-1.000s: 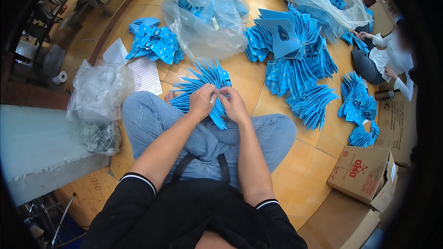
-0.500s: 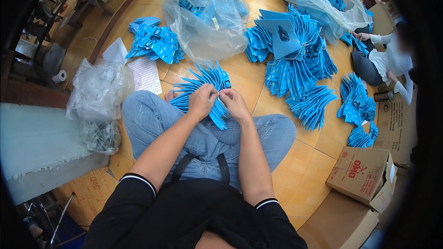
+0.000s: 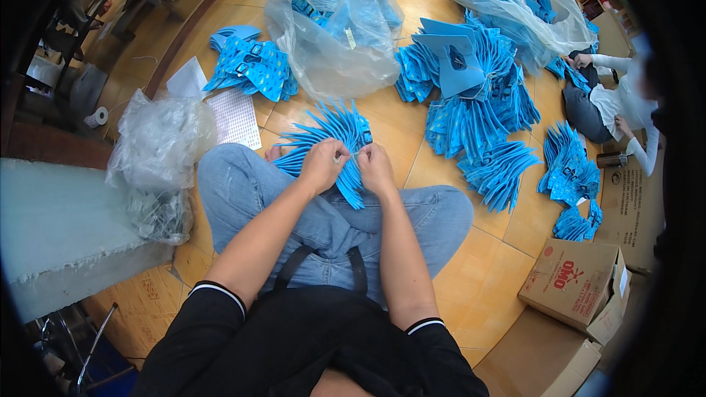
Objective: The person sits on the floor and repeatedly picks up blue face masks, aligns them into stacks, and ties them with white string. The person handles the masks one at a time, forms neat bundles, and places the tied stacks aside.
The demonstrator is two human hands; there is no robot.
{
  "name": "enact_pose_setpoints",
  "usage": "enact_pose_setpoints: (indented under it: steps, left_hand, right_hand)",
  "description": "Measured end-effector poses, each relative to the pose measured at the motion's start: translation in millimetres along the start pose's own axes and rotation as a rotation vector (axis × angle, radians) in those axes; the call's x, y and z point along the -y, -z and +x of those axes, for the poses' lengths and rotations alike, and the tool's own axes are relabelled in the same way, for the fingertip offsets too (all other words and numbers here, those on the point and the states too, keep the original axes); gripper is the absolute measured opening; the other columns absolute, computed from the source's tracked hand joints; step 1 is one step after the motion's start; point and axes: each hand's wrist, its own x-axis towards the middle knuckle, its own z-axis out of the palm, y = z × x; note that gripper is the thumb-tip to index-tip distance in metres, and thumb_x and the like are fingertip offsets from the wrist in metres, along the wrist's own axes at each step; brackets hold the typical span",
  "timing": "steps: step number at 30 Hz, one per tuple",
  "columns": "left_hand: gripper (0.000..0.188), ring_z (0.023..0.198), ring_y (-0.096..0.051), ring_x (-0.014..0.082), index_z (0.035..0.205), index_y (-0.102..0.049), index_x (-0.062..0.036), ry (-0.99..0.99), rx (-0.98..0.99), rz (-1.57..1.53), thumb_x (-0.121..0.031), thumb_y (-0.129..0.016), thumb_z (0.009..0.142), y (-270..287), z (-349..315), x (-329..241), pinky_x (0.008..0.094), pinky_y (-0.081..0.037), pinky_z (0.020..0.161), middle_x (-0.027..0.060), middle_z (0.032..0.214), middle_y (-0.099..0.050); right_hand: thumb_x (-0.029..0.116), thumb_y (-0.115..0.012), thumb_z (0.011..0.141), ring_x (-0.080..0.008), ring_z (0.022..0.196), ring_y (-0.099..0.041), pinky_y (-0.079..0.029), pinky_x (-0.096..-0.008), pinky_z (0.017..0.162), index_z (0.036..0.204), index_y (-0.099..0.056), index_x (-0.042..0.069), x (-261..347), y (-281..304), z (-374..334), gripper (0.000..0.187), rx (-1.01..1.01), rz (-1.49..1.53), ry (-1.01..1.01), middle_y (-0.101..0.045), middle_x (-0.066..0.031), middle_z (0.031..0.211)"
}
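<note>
A fanned bundle of blue printed card pieces (image 3: 332, 122) stands on the floor in front of my crossed legs. Over its near side, my left hand (image 3: 323, 166) is closed, thumb and fingers pinched on a thin pale string. My right hand (image 3: 376, 168) pinches the same string (image 3: 354, 154) a short way to the right, and a short length shows between the two hands. How the string runs round the bundle is hidden by my hands and the cards.
Large clear plastic bags (image 3: 331, 51) of blue cards stand ahead. Tied card bundles (image 3: 482, 121) are heaped to the right, and a smaller stack (image 3: 254, 66) lies ahead left by a printed sheet (image 3: 235, 119). Crumpled plastic (image 3: 158, 140), cardboard boxes (image 3: 570, 279) and another seated person (image 3: 618, 99) surround me.
My hands have moved slightly apart, the right one turning a little, so the string between them shows more plainly. The bundle keeps its place; the whole view has shifted slightly.
</note>
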Motion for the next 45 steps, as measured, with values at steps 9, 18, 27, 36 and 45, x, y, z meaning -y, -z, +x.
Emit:
enact_pose_setpoints:
  steps: [9,18,27,36,45]
  left_hand:
    - [0.011,0.080,-0.063,0.0143,0.092,-0.064,-0.0006,0.244,-0.033,-0.507,-0.007,-0.069,0.085,0,-2,6,0.0279,-0.049,0.071,0.0081,0.088,-0.068]
    - [0.015,0.087,-0.061,0.0092,0.103,-0.062,0.0007,0.269,-0.095,-0.890,-0.012,-0.059,0.096,-14,-3,2,0.0244,-0.048,0.081,0.0048,0.091,-0.067]
    - [0.024,0.075,-0.055,0.0068,0.106,-0.064,0.0007,0.345,-0.077,-0.868,-0.020,-0.055,0.099,-18,-4,8,0.0215,-0.044,0.071,0.0011,0.082,-0.065]
    - [0.028,0.087,-0.061,0.0111,0.116,-0.063,-0.0038,0.451,0.056,-0.820,-0.023,-0.060,0.096,1,-15,2,0.0246,-0.049,0.079,0.0050,0.101,-0.068]
    - [0.031,0.086,-0.060,0.0117,0.123,-0.058,-0.0011,0.226,-0.155,-0.532,-0.015,-0.060,0.095,107,-19,6,0.0264,-0.050,0.075,0.0063,0.101,-0.065]
  right_hand:
    - [0.020,-0.060,0.090,-0.0171,0.071,-0.061,-0.048,-0.0309,0.066,0.094,-0.064,-0.001,-2,0,2,0.021,0.105,0.354,-0.288,-0.066,-0.0094,0.080]
    - [0.020,-0.066,0.090,-0.0088,0.066,-0.054,-0.045,-0.0257,0.060,0.090,-0.063,0.002,-3,-5,0,0.018,0.098,0.513,-0.330,-0.062,-0.0019,0.075]
    - [0.019,-0.066,0.085,-0.0221,0.071,-0.063,-0.050,-0.0351,0.066,0.086,-0.063,0.000,1,-12,-3,0.019,-0.001,0.208,-0.249,-0.066,-0.0130,0.077]
    - [0.024,-0.063,0.087,-0.0308,0.085,-0.065,-0.051,-0.0392,0.077,0.097,-0.064,0.001,14,-1,-9,0.025,-0.045,0.099,-0.276,-0.067,-0.0186,0.092]
    - [0.025,-0.071,0.081,-0.0406,0.117,-0.050,-0.042,-0.0497,0.096,0.131,-0.051,0.011,63,10,-76,0.055,0.003,-0.349,0.232,-0.049,-0.0244,0.132]
